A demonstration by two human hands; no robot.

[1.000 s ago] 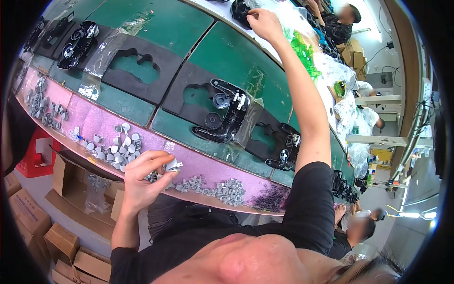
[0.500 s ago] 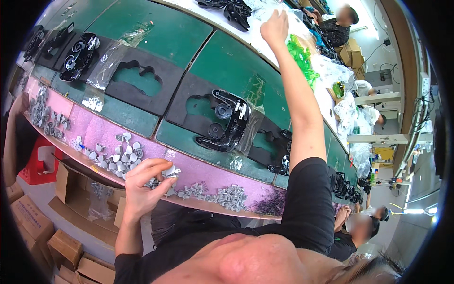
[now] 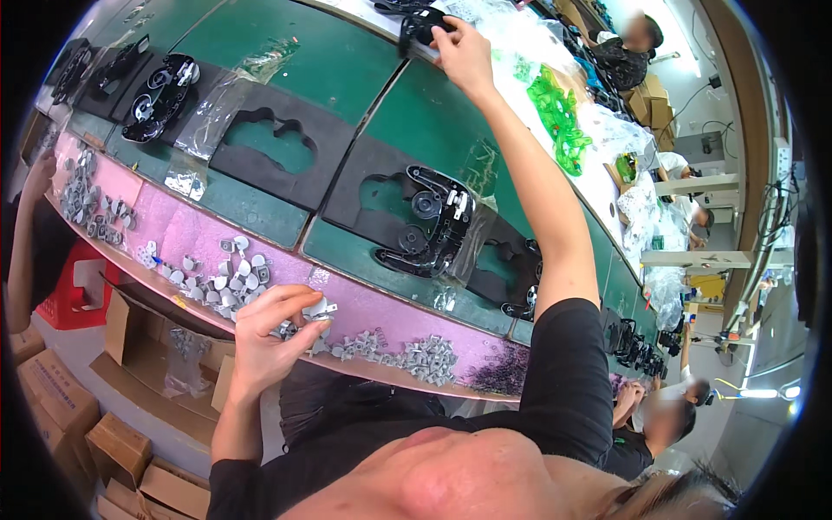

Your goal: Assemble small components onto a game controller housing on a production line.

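Observation:
My left hand pinches a small grey plastic button-like part between thumb and fingertips, above the pink ledge. Stretched far across the green bench, my right hand grips a black plastic shell at the white surface's edge. A black controller shell with a white piece in it lies across a dark foam mat between my hands. Loose grey parts spread on the pink ledge left of my left hand. Smaller grey pieces and dark springs form heaps to its right.
Another black shell rests on foam at the left. Green translucent parts and plastic bags lie on the far white surface. Cardboard boxes and a red crate stand below the left edge. Other people sit along the bench.
My right hand has moved left and toward me and has taken hold of a black shell. The foam mats and shells have shifted slightly right. My left hand keeps its pinch.

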